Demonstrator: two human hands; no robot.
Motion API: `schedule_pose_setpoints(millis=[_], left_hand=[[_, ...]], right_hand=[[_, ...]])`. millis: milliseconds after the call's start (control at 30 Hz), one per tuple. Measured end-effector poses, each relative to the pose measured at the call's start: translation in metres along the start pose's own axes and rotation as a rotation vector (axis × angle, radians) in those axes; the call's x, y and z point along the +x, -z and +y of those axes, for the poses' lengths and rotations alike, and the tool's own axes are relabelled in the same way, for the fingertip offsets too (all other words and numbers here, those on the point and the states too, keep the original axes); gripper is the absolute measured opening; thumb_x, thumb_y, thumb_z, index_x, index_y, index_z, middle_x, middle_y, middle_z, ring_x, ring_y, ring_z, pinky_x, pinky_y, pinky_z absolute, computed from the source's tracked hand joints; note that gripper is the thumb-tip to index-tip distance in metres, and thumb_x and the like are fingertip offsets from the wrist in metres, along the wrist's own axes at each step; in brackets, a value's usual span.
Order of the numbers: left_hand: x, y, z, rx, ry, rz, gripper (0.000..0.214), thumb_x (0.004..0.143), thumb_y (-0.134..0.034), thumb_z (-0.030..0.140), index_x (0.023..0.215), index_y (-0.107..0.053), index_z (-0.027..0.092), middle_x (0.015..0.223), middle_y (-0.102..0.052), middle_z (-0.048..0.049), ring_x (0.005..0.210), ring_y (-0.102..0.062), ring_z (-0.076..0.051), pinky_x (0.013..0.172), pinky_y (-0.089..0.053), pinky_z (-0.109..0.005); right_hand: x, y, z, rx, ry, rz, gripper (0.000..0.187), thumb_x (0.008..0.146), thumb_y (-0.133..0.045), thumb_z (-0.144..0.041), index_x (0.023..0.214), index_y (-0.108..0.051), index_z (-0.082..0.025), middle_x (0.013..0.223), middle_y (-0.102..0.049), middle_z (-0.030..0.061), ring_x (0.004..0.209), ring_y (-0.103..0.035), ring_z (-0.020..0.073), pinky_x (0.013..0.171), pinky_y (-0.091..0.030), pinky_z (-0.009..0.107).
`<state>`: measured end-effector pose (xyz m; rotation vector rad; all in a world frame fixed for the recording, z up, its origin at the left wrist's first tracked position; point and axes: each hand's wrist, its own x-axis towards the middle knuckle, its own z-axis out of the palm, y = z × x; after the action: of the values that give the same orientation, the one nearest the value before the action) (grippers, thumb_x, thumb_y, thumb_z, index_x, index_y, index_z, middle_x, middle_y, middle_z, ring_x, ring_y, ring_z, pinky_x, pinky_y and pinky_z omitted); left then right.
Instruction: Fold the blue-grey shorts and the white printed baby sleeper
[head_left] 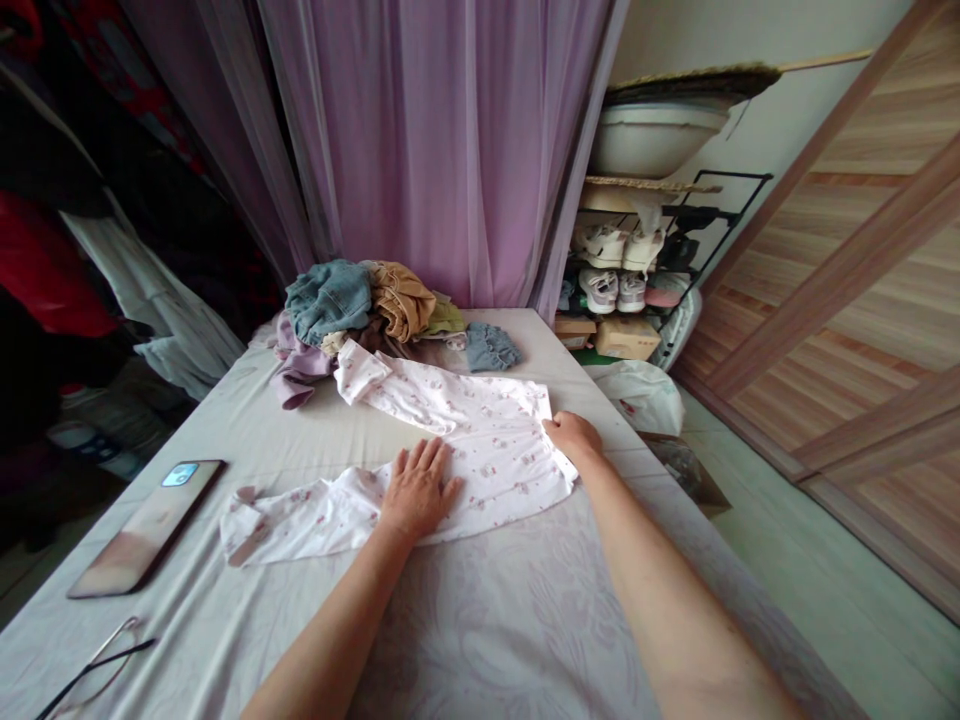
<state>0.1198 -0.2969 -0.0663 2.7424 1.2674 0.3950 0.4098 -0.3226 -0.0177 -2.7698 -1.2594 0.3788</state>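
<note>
A white long-sleeved baby garment with a small pink print [480, 450] lies spread flat on a pale patterned bed sheet [480, 640]. My left hand [418, 490] rests palm down on its middle, fingers apart. My right hand [574, 437] sits at the garment's right edge, with its fingers over a folded hem. Its thumb is hidden. Beyond the garment lies a heap of clothes [360, 315] in denim blue, tan, lilac and green. A small blue-grey garment [493, 347] lies to the right of the heap.
A smartphone [146, 527] and glasses [97, 670] lie on the sheet at the left. A lilac curtain [435, 150] hangs behind the bed. To the right stand a shoe rack [619, 265], a white basin [652, 140], a plastic bag [637, 397] and cardboard boxes [626, 338].
</note>
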Motion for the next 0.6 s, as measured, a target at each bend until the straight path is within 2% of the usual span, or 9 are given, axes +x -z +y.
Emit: schedule_pose_setpoints(millis=[100, 167, 233, 300, 367, 467, 600], left_hand=[[0.0, 0.0, 0.0, -0.014, 0.004, -0.001, 0.054, 0.095, -0.044, 0.048, 0.144, -0.045, 0.025, 0.152, -0.045, -0.0089, 0.14, -0.038, -0.031, 0.114, -0.029, -0.056], [0.0, 0.002, 0.001, -0.022, 0.007, -0.007, 0.055, 0.095, -0.044, 0.049, 0.144, -0.046, 0.024, 0.151, -0.045, -0.0095, 0.14, -0.038, -0.032, 0.114, -0.029, -0.057], [0.001, 0.006, 0.003, -0.027, 0.008, -0.022, 0.055, 0.095, -0.044, 0.049, 0.143, -0.046, 0.024, 0.152, -0.044, -0.0098, 0.14, -0.039, -0.032, 0.114, -0.029, -0.057], [0.001, 0.01, 0.006, -0.034, 0.015, -0.041, 0.055, 0.094, -0.046, 0.048, 0.143, -0.047, 0.022, 0.152, -0.044, -0.0095, 0.14, -0.038, -0.032, 0.115, -0.029, -0.057], [0.001, 0.014, 0.007, -0.049, 0.012, -0.049, 0.052, 0.094, -0.047, 0.046, 0.14, -0.049, 0.022, 0.151, -0.045, -0.0095, 0.14, -0.039, -0.032, 0.114, -0.03, -0.058], [-0.002, 0.018, 0.002, -0.102, -0.024, -0.012, 0.043, 0.096, -0.046, 0.037, 0.134, -0.055, 0.02, 0.147, -0.05, -0.0105, 0.135, -0.046, -0.027, 0.112, -0.036, -0.051], [-0.016, 0.03, -0.027, -0.131, -0.077, 0.087, 0.035, 0.097, -0.042, 0.026, 0.127, -0.06, 0.02, 0.135, -0.061, -0.0095, 0.127, -0.054, -0.021, 0.112, -0.038, -0.044]], right_hand=[[-0.002, 0.005, 0.002, -0.007, -0.01, -0.001, 0.039, 0.091, -0.042, -0.041, 0.102, -0.074, -0.021, 0.111, -0.072, 0.0136, 0.1, -0.068, 0.0259, 0.074, -0.047, 0.03], [-0.008, 0.009, 0.001, -0.007, -0.01, 0.044, 0.038, 0.092, -0.042, -0.037, 0.113, -0.07, -0.021, 0.115, -0.07, 0.0139, 0.102, -0.066, 0.0264, 0.077, -0.047, 0.032], [-0.018, 0.011, -0.003, 0.014, 0.032, 0.186, 0.039, 0.093, -0.042, -0.031, 0.123, -0.063, -0.019, 0.119, -0.067, 0.0146, 0.104, -0.065, 0.0265, 0.08, -0.047, 0.033], [-0.032, 0.007, -0.012, 0.062, 0.159, 0.345, 0.038, 0.093, -0.041, -0.026, 0.123, -0.062, -0.019, 0.118, -0.067, 0.0138, 0.104, -0.064, 0.025, 0.084, -0.046, 0.033], [-0.049, -0.007, -0.023, 0.12, 0.362, 0.392, 0.033, 0.092, -0.041, -0.023, 0.114, -0.066, -0.019, 0.113, -0.068, 0.011, 0.103, -0.063, 0.0225, 0.087, -0.046, 0.031], [-0.071, -0.037, -0.038, 0.186, 0.622, 0.331, 0.029, 0.091, -0.043, -0.021, 0.103, -0.069, -0.02, 0.109, -0.071, 0.0069, 0.104, -0.062, 0.0203, 0.092, -0.045, 0.029], [-0.082, -0.07, -0.044, 0.215, 0.711, 0.36, 0.027, 0.09, -0.044, -0.019, 0.094, -0.071, -0.019, 0.108, -0.072, 0.0082, 0.103, -0.062, 0.0232, 0.093, -0.046, 0.034]])
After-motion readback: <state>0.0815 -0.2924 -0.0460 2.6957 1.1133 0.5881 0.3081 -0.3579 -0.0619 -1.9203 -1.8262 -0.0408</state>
